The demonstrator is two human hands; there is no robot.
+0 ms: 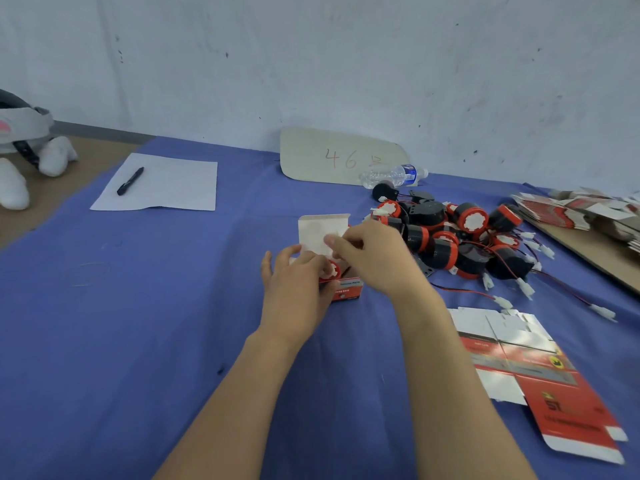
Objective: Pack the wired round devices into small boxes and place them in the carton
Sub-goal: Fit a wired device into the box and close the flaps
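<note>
As left hand [294, 284] and right hand [375, 259] fingers [338, 242] pinch the small box [347, 289], wired devices [460, 237] lie beside.

A packing workshop: blue-clothed table [173, 306], heaped devices [460, 237], stacked flat cartons [581, 211].

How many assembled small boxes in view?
1: small box on blue cloth between left hand and right hand, flap up. Other boxes are flat blanks; arms may hide more.

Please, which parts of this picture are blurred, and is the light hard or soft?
Head view: the flat unfolded box at lower right is smeared, its print mostly unreadable; the small red box at centre is slightly soft; the cardboard sign reads clearly; light is soft and even, shadows faint.
</note>
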